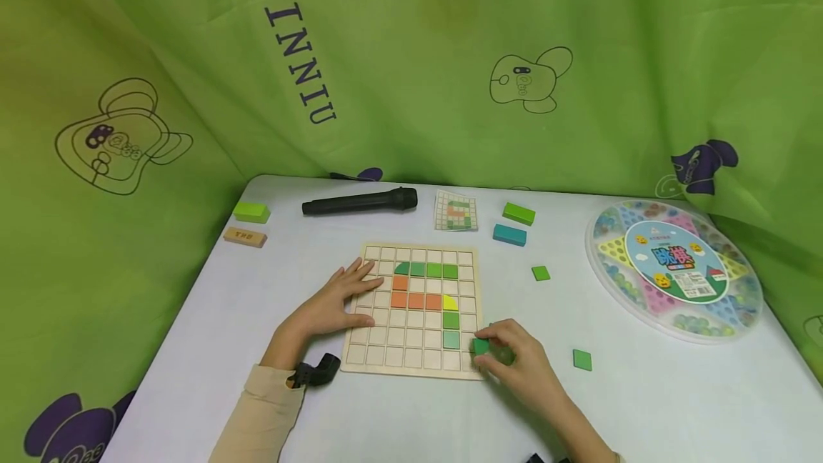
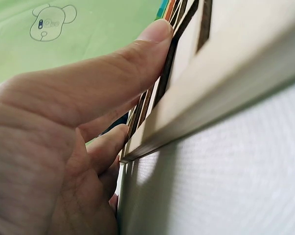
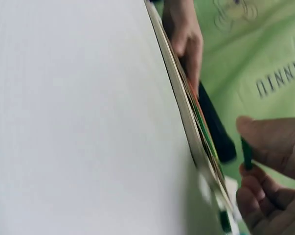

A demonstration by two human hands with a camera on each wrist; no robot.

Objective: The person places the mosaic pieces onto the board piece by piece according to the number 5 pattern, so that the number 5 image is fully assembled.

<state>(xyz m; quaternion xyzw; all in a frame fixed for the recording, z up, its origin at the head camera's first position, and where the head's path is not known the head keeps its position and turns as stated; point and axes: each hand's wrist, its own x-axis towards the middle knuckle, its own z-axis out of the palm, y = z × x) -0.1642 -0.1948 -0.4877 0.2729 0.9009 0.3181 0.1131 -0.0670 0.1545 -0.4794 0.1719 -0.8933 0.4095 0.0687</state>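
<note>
A wooden grid board (image 1: pixel 379 357) lies on the table, with green, orange and yellow tiles set in its squares. My left hand (image 1: pixel 329 304) rests on its left edge, fingers spread. The left wrist view shows the thumb (image 2: pixel 137 54) lying along the board's rim. Over the lower right corner of the board, my right hand (image 1: pixel 524 366) pinches a green square tile (image 1: pixel 481 346) between thumb and fingers. In the right wrist view this tile (image 3: pixel 247 154) appears edge-on, held above the board.
Loose green tiles (image 1: pixel 582 359) lie right of the board. Behind it are a pattern card (image 1: pixel 455 211), a black microphone (image 1: pixel 360 202), a blue block (image 1: pixel 510 235) and a green block (image 1: pixel 519 213). More blocks (image 1: pixel 245 237) sit far left. A round Chinese checkers box (image 1: pixel 675 270) stands right.
</note>
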